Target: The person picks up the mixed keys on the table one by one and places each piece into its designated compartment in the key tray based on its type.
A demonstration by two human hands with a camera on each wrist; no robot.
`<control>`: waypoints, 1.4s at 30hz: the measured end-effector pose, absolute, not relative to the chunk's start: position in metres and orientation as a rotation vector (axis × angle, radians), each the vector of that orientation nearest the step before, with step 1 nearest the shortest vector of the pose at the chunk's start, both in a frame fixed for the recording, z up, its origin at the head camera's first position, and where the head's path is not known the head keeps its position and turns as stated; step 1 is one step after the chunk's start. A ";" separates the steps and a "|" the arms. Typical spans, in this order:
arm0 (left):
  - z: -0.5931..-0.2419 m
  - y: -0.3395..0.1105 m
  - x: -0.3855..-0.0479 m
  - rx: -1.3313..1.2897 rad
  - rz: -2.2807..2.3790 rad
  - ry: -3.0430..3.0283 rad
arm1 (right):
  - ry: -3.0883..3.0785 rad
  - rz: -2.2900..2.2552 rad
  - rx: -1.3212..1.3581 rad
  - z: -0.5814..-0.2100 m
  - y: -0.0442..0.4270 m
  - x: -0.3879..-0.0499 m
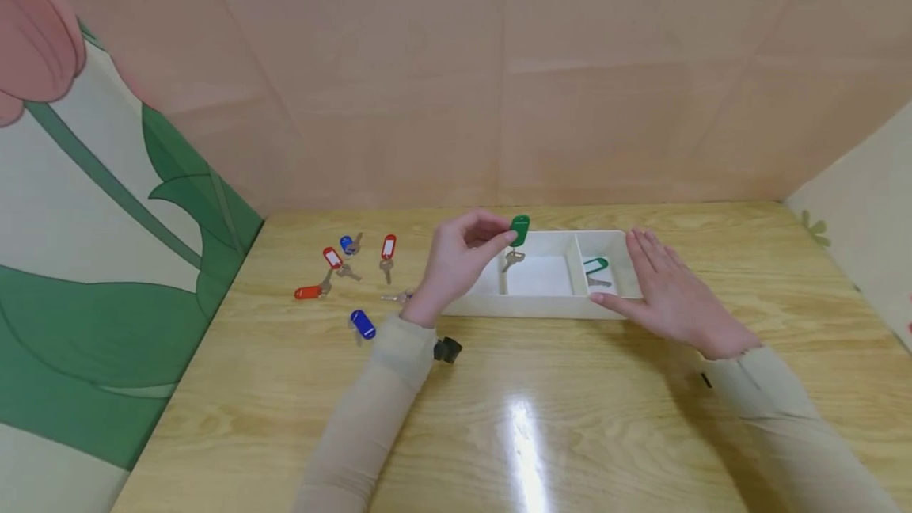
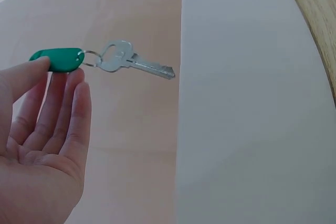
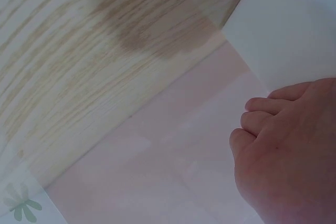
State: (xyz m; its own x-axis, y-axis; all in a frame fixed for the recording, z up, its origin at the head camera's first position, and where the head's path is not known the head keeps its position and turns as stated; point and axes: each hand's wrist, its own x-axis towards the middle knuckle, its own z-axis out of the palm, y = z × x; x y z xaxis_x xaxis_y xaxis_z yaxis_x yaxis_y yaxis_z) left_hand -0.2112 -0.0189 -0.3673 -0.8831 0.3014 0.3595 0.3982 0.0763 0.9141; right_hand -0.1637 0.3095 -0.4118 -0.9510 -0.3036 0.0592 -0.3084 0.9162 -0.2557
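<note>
My left hand (image 1: 459, 256) pinches a green key tag (image 1: 520, 230) between thumb and fingers above the middle of a white divided tray (image 1: 527, 306). A silver key (image 2: 118, 59) hangs from the tag's ring, seen against the tray's white wall in the left wrist view. My right hand (image 1: 666, 295) rests against the tray's right end, its fingers straight and the thumb by the front wall. Inside the right compartment lies another green-tagged key (image 1: 597, 265). The left compartment is partly hidden by my left hand.
Left of the tray, keys with red tags (image 1: 309, 292) and blue tags (image 1: 362, 324) lie scattered on the wooden table (image 1: 285, 418). One key (image 1: 394, 296) is partly covered by my left wrist. A pinkish-tan wall (image 1: 499, 101) stands behind the table.
</note>
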 end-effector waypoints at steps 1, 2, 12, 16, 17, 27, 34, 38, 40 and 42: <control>-0.368 -0.019 -0.211 -0.731 -1.952 -2.244 | -3.055 0.410 0.490 -0.412 0.309 -0.164; -0.368 -0.018 -0.211 -0.734 -1.951 -2.242 | -3.054 0.406 0.490 -0.412 0.309 -0.164; -0.369 -0.016 -0.209 -0.739 -1.961 -2.234 | -3.070 0.389 0.477 -0.412 0.308 -0.164; -0.368 -0.016 -0.209 -0.727 -1.972 -2.234 | -3.054 0.383 0.488 -0.412 0.308 -0.164; -0.368 -0.015 -0.209 -0.725 -1.976 -2.230 | -3.052 0.382 0.489 -0.412 0.308 -0.164; -0.373 -0.008 -0.208 -0.775 -1.971 -2.224 | -3.048 0.396 0.493 -0.410 0.307 -0.163; -0.374 0.002 -0.206 -0.817 -1.954 -2.205 | -3.062 0.407 0.473 -0.411 0.307 -0.163; -0.374 0.007 -0.206 -0.835 -1.950 -2.199 | -3.058 0.415 0.471 -0.412 0.308 -0.163; -0.374 0.009 -0.206 -0.844 -1.953 -2.193 | -3.058 0.418 0.470 -0.412 0.309 -0.163; -0.375 0.011 -0.205 -0.858 -1.946 -2.189 | -3.058 0.416 0.471 -0.413 0.309 -0.163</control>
State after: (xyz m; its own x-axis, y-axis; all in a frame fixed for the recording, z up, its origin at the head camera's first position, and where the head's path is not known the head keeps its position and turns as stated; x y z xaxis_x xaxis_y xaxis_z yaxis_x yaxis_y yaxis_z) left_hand -0.2053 0.0111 -0.3749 -0.8384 0.3453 0.4217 0.4593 0.0309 0.8877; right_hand -0.1633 0.3089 -0.4126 -0.9543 -0.2928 0.0597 -0.2981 0.9190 -0.2581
